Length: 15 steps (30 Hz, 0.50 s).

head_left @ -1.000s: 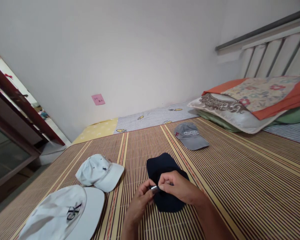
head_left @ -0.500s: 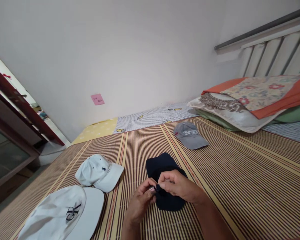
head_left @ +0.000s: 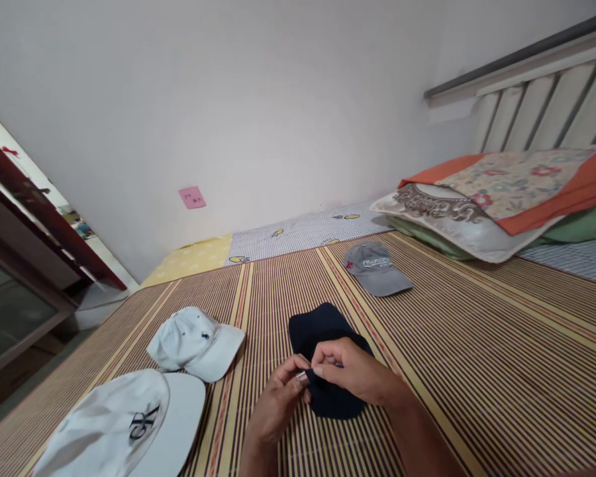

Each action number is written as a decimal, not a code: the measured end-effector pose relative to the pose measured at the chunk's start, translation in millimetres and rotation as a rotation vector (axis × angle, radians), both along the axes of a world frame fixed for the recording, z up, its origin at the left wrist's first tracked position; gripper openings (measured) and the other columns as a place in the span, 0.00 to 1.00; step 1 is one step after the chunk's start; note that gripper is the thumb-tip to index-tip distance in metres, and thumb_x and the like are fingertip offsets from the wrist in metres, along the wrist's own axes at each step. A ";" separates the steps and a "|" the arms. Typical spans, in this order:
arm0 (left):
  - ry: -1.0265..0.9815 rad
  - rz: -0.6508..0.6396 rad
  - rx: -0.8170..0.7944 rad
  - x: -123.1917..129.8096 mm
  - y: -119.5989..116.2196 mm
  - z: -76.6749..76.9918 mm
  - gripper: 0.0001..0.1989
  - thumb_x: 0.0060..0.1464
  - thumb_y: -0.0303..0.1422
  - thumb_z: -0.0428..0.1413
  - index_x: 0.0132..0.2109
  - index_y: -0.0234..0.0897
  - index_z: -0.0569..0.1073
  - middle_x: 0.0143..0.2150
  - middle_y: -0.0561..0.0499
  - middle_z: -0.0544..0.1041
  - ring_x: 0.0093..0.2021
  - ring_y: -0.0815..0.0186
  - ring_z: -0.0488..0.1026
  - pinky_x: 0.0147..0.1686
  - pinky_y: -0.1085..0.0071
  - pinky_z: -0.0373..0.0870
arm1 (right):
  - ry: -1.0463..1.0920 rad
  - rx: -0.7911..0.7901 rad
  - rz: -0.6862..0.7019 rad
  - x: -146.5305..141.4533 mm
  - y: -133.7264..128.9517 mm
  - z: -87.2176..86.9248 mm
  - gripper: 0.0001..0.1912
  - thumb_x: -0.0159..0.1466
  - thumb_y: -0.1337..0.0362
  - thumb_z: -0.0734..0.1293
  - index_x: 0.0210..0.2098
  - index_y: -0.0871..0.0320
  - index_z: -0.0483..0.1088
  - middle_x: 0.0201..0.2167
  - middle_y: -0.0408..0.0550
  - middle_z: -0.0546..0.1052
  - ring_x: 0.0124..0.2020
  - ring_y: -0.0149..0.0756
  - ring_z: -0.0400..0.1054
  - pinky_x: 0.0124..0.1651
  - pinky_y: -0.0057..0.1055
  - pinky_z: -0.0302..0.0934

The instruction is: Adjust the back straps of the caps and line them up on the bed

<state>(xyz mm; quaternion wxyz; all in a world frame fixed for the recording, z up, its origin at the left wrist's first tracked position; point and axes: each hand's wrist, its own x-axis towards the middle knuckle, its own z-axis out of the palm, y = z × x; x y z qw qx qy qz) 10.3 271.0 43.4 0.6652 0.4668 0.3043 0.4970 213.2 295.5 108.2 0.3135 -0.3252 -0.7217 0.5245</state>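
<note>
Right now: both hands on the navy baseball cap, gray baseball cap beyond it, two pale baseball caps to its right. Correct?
Wrong side: the CK-lettered cap and the pale cap with the small dark emblem lie left of the navy baseball cap, as the head view shows. The rest holds: left hand and right hand on it, gray baseball cap beyond.

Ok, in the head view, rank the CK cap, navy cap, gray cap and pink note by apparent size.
1. CK cap, cut off below
2. Navy cap, partly covered
3. Gray cap
4. Pink note
</note>
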 end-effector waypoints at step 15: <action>-0.009 0.019 -0.022 -0.5 -2.7 1.8 0.16 0.54 0.41 0.68 0.40 0.36 0.72 0.32 0.56 0.67 0.27 0.74 0.61 0.28 0.77 0.60 | -0.015 0.049 -0.064 -0.4 2.0 -2.4 0.06 0.64 0.68 0.64 0.30 0.58 0.70 0.23 0.37 0.65 0.26 0.28 0.57 0.30 0.28 0.49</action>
